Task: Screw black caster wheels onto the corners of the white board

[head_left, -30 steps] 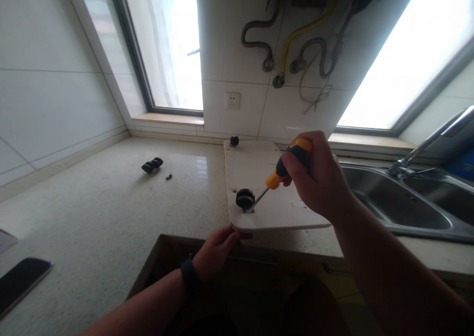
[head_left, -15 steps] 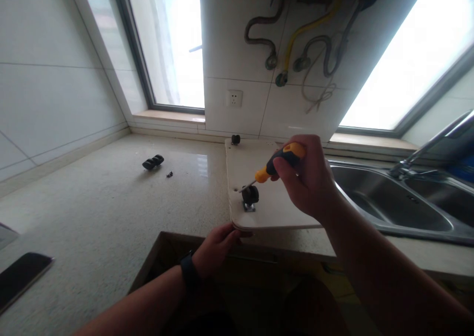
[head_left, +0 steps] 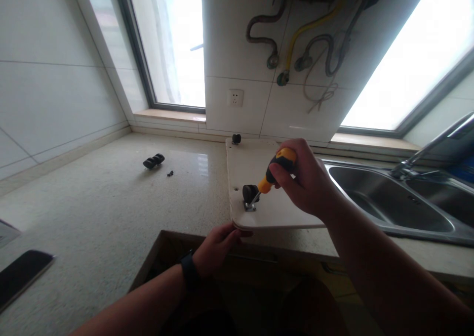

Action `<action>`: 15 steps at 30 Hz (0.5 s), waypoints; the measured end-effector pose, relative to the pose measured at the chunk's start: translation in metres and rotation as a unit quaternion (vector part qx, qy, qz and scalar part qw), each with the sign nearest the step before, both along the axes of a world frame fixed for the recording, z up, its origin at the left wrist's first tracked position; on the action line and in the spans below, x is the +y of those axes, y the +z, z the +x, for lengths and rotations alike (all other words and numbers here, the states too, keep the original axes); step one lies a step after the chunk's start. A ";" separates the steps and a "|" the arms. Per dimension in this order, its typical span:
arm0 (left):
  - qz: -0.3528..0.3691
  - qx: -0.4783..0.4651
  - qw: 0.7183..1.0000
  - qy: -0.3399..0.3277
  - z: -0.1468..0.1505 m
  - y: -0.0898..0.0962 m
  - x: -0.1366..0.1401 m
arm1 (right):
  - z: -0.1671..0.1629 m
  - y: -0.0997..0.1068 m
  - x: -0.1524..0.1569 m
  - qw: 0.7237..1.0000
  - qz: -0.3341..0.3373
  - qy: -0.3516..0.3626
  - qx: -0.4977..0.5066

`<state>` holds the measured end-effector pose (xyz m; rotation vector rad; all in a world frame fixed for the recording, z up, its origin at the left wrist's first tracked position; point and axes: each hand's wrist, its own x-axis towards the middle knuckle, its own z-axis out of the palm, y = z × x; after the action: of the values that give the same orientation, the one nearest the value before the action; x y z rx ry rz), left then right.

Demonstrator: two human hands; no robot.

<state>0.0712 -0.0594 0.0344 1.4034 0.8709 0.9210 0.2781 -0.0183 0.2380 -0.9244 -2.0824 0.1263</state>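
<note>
My right hand point(head_left: 301, 178) is wrapped round a yellow and black screwdriver point(head_left: 273, 170), whose shaft points down and left. Its tip is at the metal plate of a black caster wheel point(head_left: 250, 194) near the board's front left corner; whether it sits in a screw head I cannot tell. The white board point(head_left: 281, 215) lies on the counter with that caster on top. At the board's front left corner, my left hand point(head_left: 218, 244) grips the edge, thumb near the rim and some fingers hidden beneath. Another black caster point(head_left: 236, 139) stands at the board's far left corner.
On the counter point(head_left: 185, 202) to the left lie loose black casters point(head_left: 153, 161), a small pile of screws point(head_left: 170, 173) and a dark phone-like slab point(head_left: 25, 276). A steel sink point(head_left: 392, 197) with a faucet point(head_left: 425, 146) is at the right. Below the counter's front edge, a drawer stands pulled out.
The screwdriver tip has moved from above the hole left of the near caster, down and right to the caster's plate. My left hand has stayed at the board's corner.
</note>
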 end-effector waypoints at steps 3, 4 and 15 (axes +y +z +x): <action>0.002 -0.003 1.000 -0.002 0.000 -0.001 0.000 | 0.001 -0.001 0.001 1.000 -0.004 0.007 0.005; 0.004 -0.002 1.000 -0.003 -0.001 -0.001 0.000 | 0.002 -0.002 0.001 1.000 -0.005 0.007 0.008; 0.011 0.006 1.000 -0.005 -0.001 -0.004 0.001 | 0.003 -0.004 0.004 0.999 -0.004 0.026 0.024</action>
<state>0.0698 -0.0586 0.0304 1.4310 0.8646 0.9184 0.2808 -0.0143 0.2340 -0.8635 -2.0634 0.1842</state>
